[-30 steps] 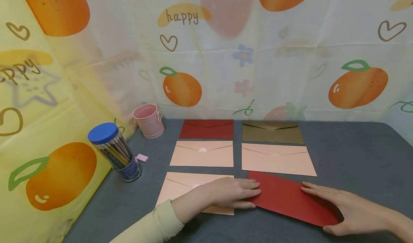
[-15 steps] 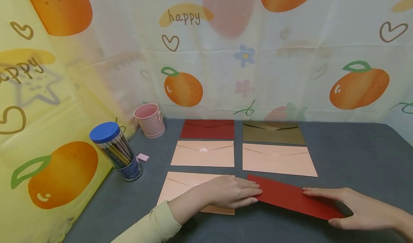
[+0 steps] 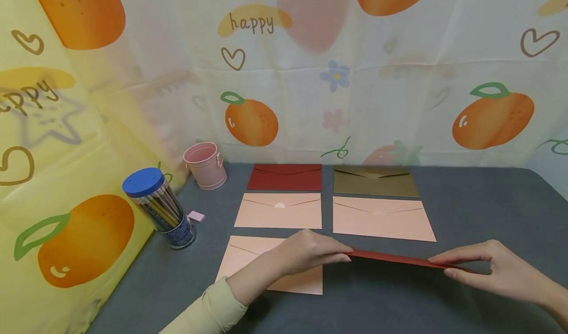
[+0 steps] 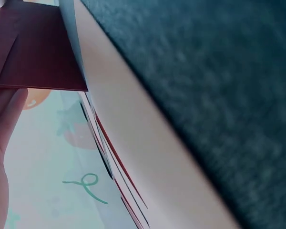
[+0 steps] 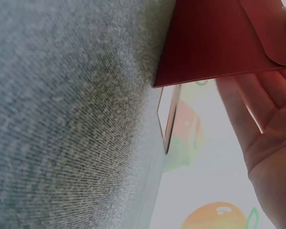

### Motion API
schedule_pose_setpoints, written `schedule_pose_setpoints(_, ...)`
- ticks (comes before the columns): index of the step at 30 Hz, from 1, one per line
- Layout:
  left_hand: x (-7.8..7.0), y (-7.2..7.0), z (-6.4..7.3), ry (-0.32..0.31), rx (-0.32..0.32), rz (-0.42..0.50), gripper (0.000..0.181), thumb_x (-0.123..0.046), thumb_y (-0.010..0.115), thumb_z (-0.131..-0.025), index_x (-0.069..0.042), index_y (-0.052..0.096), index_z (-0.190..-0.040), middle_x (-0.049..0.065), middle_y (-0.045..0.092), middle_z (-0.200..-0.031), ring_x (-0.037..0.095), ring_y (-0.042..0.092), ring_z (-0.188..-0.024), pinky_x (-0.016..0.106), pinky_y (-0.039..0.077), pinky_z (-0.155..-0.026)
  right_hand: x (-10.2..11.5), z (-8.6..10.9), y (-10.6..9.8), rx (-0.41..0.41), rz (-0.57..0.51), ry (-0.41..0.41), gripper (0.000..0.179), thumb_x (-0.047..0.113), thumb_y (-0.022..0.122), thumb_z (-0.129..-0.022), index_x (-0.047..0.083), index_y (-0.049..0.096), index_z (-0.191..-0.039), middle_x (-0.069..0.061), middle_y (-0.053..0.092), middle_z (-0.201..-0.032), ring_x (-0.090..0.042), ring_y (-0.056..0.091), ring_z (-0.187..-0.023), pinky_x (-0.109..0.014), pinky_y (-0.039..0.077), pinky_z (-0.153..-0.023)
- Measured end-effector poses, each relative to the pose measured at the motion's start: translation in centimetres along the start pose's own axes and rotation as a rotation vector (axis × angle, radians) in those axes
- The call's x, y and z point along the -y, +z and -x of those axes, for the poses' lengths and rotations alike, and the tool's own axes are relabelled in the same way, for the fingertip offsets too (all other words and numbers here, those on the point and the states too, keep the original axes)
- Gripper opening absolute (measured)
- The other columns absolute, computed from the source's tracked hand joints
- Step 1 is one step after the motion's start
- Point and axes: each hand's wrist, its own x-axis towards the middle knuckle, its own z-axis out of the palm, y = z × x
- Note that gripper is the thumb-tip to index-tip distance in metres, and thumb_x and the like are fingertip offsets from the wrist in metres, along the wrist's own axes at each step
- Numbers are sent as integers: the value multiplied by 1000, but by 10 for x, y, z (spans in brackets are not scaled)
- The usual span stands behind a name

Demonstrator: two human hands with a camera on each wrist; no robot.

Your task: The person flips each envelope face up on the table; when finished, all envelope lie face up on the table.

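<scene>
Both hands hold a red envelope (image 3: 390, 258) off the dark table, tilted so that its edge faces the head camera. My left hand (image 3: 308, 251) grips its left end, above a pale pink envelope (image 3: 297, 281) partly hidden by that arm. At the other end, my right hand (image 3: 492, 271) pinches it between thumb and fingers. The wrist views show the flap side of the red envelope (image 5: 214, 43). Farther back lie a pink envelope with a round white seal (image 3: 279, 218), another pink one (image 3: 381, 220), a red one (image 3: 284, 180) and an olive one (image 3: 374, 183).
To the left stands a clear tub of pencils (image 3: 155, 211) with a blue lid, beside a small pink eraser (image 3: 196, 216). Behind it is a little pink bucket (image 3: 205, 169). A fruit-patterned cloth (image 3: 293, 102) hangs along the back of the table.
The red envelope has been raised and tipped from showing its broad plain face to nearly edge-on. The right hand has risen with it; the left hand has lifted slightly.
</scene>
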Motion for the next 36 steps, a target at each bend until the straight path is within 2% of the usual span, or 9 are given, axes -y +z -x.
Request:
schedule_pose_setpoints(5, 5, -2, 1, -67, -66, 115, 26, -6, 75, -84, -6, 73, -110, 0, 74, -101, -2, 66, -95, 7, 45, -82, -1, -5, -1, -75, -7, -22, 39, -10, 75, -76, 15, 75, -106, 2, 75, -94, -5, 69, -80, -13, 49, -65)
schedule_pose_setpoints(8, 6, -3, 0, -146, -103, 177, 25, -4, 74, -85, -5, 73, -110, 2, 74, -100, -1, 67, -91, 8, 47, -79, -1, -9, 0, -135, 17, -4, 38, -13, 74, -74, 14, 76, -101, 2, 74, -87, -2, 66, -75, -12, 48, -62)
schedule_pose_setpoints(11, 5, -3, -2, -268, -151, 280, 20, -5, 72, -87, -5, 74, -107, 3, 74, -98, -1, 66, -86, 12, 50, -75, 2, -14, 0, -192, 45, 91, 32, -8, 76, -76, 17, 76, -95, 6, 73, -82, -1, 65, -70, -12, 48, -60)
schedule_pose_setpoints(15, 2, -4, -4, -450, -222, 459, 16, -9, 71, -89, -5, 74, -104, 4, 74, -93, 1, 67, -81, 19, 54, -70, 8, -19, 0, -204, 7, 256, 19, 2, 76, -82, 17, 74, -94, 7, 71, -79, -8, 64, -65, -18, 50, -57)
schedule_pose_setpoints(18, -1, -5, -5, -587, -230, 562, 17, -12, 72, -89, -6, 75, -104, 3, 74, -91, 3, 67, -79, 25, 56, -70, 9, -22, 0, -186, -36, 338, 12, 6, 74, -85, 14, 73, -94, 4, 70, -78, -12, 65, -64, -23, 51, -56)
schedule_pose_setpoints(22, -4, -5, -4, -782, -189, 677, 17, -18, 73, -89, -11, 75, -104, -1, 73, -87, 9, 69, -74, 34, 58, -68, 6, -23, 0, -133, -101, 411, 9, 12, 73, -88, 10, 71, -97, 1, 70, -79, -16, 66, -67, -27, 53, -59)
schedule_pose_setpoints(25, -4, -3, -3, -892, -168, 772, 17, -18, 73, -89, -10, 75, -104, 0, 73, -84, 13, 69, -70, 36, 58, -65, 0, -22, 0, -71, -170, 441, 12, 14, 70, -91, 7, 69, -100, -2, 70, -81, -19, 66, -69, -29, 54, -61)
schedule_pose_setpoints(30, -5, 2, -2, -1012, -141, 886, 17, -14, 73, -88, -7, 74, -103, 4, 72, -81, 14, 68, -69, 33, 58, -65, -9, -22, 3, 19, -291, 467, 14, 14, 65, -94, 2, 66, -102, -6, 70, -83, -22, 67, -72, -31, 55, -63)
schedule_pose_setpoints(36, -6, 8, 0, -1095, -109, 900, 17, -12, 76, -86, -5, 73, -101, 5, 69, -76, 14, 65, -62, 33, 58, -63, -21, -21, 6, 85, -354, 464, 14, 11, 62, -96, -1, 62, -104, -7, 70, -85, -21, 67, -75, -30, 54, -63)
